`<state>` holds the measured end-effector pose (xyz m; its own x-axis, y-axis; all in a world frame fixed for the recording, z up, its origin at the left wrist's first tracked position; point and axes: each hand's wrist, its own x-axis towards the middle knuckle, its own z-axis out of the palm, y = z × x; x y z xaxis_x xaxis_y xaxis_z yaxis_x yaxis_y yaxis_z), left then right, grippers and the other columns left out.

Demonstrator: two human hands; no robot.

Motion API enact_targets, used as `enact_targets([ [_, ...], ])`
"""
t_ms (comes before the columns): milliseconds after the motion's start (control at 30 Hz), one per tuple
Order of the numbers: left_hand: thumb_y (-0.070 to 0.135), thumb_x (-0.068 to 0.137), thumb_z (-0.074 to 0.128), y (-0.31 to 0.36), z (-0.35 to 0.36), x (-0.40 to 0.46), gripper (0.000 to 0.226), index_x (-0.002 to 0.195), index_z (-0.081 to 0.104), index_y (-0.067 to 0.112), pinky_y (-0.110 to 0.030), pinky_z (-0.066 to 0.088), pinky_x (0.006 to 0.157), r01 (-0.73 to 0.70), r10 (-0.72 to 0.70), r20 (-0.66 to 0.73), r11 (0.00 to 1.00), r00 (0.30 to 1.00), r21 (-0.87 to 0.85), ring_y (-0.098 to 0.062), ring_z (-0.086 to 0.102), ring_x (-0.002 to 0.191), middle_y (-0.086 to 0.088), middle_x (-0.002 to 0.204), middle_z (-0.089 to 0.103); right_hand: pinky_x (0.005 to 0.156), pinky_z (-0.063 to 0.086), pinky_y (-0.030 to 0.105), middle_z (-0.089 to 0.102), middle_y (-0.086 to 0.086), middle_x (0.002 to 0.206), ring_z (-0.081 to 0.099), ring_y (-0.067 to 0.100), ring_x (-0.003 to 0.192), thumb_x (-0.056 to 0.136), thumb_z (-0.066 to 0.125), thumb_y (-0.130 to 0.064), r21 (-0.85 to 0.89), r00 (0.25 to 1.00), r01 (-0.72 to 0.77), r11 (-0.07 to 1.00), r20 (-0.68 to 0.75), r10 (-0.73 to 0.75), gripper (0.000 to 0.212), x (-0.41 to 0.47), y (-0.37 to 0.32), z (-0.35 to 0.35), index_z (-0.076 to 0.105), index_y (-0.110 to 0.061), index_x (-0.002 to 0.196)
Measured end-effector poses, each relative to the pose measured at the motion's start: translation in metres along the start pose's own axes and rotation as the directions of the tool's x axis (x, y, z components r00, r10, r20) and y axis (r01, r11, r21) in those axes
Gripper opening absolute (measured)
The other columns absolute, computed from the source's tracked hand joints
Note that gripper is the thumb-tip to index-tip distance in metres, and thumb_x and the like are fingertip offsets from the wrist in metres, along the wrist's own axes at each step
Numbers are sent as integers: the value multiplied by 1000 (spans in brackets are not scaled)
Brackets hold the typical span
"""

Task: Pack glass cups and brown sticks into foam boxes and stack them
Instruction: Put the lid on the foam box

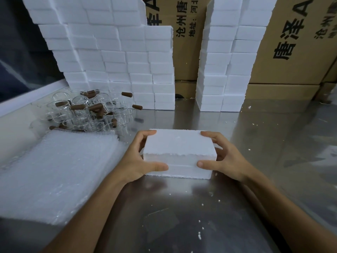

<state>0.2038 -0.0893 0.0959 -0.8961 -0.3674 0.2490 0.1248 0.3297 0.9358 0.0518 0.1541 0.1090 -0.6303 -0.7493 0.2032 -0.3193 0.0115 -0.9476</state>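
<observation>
- Foam box [179, 154] sits closed on the steel table [255, 161], near the middle of the head view, its lid on and a seam running along the front face.
- Left hand [138, 157] grips the box's left end: thumb across the front face, fingers curled over the far top corner.
- Right hand [224, 157] grips the right end the same way, thumb on the front face just below the seam, fingers over the far top corner.
- Both forearms reach in from the bottom edge of the view.
- Glass cups [83, 114] lie in a loose heap at the back left of the table, some on their sides.
- Brown sticks [94, 106] are scattered among and over the cups; one [126, 94] lies against the foam stack behind, another [137, 107] just beside its foot.
- Bubble wrap [54, 172], a thick pile of sheets, lies left of the box, in front of the cups.
- A wide foam stack [113, 57] rises behind the cups; a narrower stack [228, 61] stands to its right, well apart from the held box.
- Cartons [291, 42] with printed black characters stand behind both stacks.
- White foam crumbs [199, 235] dot the table around the box.
</observation>
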Motion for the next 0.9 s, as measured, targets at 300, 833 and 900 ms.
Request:
enact_targets([
  [300, 22, 62, 85, -3, -1, 3, 60, 110, 65, 52, -24, 55, 89, -43, 36, -115, 997, 993, -60, -9, 58, 115, 19, 120, 62, 89, 56, 27, 54, -15, 135, 57, 12, 121, 58, 95, -18, -50, 999, 36, 998, 35, -35, 87, -9, 6, -2, 55, -41, 133],
  [833, 4, 91, 66, -1, 44, 5, 68, 147, 41, 34, -8, 49, 87, 12, 3, -250, 998, 968, 58, 11, 63, 101, 10, 122, 64, 65, 58, 46, 62, 12, 127, 69, 40, 81, 80, 80, -38, -855, 896, 147, 498, -98, -433, 50, -12, -17, 46, 70, -19, 125],
  [900, 2, 90, 66, 0, 47, 5, 68, 145, 43, 34, -16, 51, 93, 22, -23, -213, 1000, 977, -7, 0, 66, 107, 8, 123, 65, 59, 58, 45, 61, 15, 127, 69, 39, 76, 81, 81, -35, -871, 897, 101, 482, -130, -422, 50, -9, -16, 52, 69, -17, 125],
])
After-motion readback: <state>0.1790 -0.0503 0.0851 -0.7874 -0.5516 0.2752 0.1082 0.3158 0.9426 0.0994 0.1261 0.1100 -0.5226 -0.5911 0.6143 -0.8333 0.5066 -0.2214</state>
